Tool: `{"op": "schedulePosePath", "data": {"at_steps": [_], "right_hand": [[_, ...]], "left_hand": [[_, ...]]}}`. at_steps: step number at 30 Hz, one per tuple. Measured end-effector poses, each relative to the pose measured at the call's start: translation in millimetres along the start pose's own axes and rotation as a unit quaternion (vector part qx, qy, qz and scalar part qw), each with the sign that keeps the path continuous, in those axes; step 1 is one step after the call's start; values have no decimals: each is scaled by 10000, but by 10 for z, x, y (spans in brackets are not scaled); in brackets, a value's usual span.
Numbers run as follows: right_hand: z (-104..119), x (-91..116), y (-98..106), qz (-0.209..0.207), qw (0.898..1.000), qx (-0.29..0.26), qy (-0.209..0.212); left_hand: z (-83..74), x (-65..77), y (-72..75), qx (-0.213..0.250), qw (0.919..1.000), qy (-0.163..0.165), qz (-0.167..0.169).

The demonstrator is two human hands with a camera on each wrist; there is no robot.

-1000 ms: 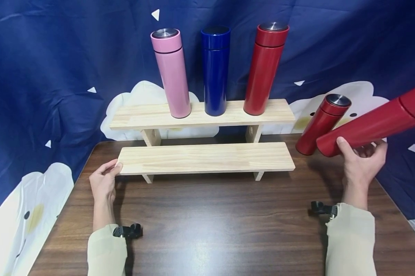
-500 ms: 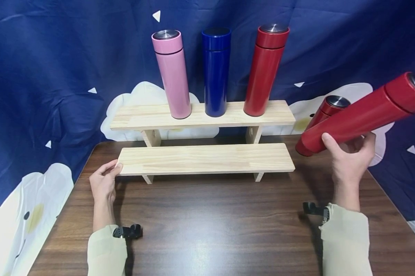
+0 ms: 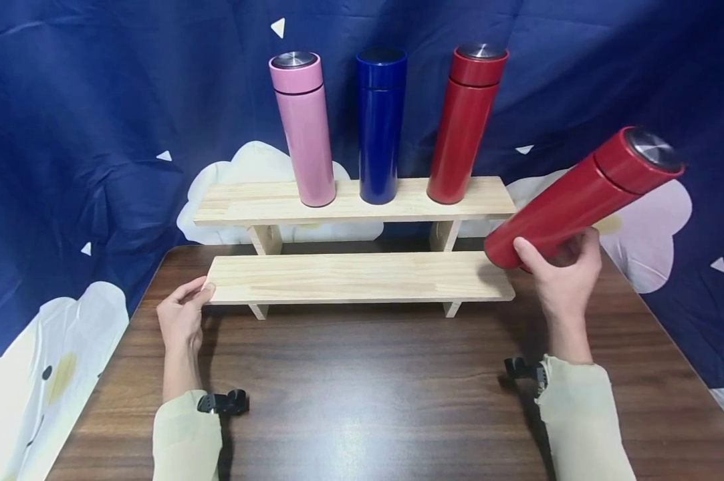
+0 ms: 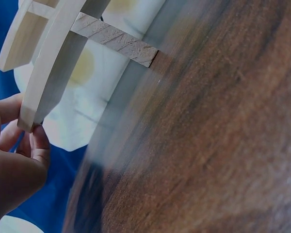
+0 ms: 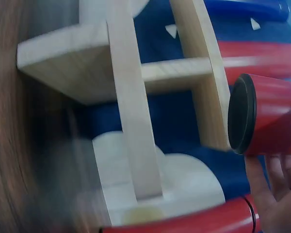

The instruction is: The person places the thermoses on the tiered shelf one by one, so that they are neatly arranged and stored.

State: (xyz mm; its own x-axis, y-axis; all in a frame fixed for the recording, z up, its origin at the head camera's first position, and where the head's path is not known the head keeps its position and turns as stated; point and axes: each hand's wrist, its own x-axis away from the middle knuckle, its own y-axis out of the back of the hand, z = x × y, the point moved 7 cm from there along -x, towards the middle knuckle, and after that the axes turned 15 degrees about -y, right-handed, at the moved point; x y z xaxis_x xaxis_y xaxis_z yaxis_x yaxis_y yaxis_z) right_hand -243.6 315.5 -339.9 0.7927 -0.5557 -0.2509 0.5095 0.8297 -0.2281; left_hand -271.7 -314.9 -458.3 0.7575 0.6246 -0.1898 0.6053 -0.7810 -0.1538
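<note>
My right hand [image 3: 569, 287] grips a red thermos [image 3: 578, 197] near its base. The thermos leans, its steel lid up to the right and its base overlapping the lower board's right end in the head view. In the right wrist view its dark base [image 5: 242, 114] shows beside the wooden shelf. My left hand [image 3: 181, 322] pinches the left end of the lower board [image 3: 349, 277] of this two-step wooden shelf, thumb on top; the left wrist view shows fingers [image 4: 40, 145] under the board end. Another red thermos [image 5: 199, 222] is almost wholly hidden behind the held one in the head view.
On the upper board [image 3: 235, 204] stand a pink thermos [image 3: 304, 140], a blue thermos [image 3: 378, 133] and a red thermos [image 3: 465, 133]. The shelf rests on a brown wooden table [image 3: 362, 381]. Behind hangs a dark blue cloth [image 3: 127, 100] with white patterns.
My right hand has carried the red thermos leftward toward the shelf's right end, tipping it more upright. It now covers the red thermos behind it. My left hand keeps its place.
</note>
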Motion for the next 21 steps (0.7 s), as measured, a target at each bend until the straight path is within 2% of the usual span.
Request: {"op": "schedulePosePath", "data": {"at_steps": [2, 10, 16, 21], "right_hand": [[-15, 38, -78, 49, 9996, 258, 33], [-84, 149, -409, 443, 9973, 586, -28], [-156, 240, -634, 897, 9947, 465, -213], [3, 433, -841, 1141, 9910, 678, -148]], "left_hand": [[-2, -3, -2, 31, 10000, 6, -8], [10, 0, 0, 36, 10000, 51, -42], [17, 4, 18, 67, 9999, 88, -43], [8, 7, 7, 128, 9999, 61, -7]]}}
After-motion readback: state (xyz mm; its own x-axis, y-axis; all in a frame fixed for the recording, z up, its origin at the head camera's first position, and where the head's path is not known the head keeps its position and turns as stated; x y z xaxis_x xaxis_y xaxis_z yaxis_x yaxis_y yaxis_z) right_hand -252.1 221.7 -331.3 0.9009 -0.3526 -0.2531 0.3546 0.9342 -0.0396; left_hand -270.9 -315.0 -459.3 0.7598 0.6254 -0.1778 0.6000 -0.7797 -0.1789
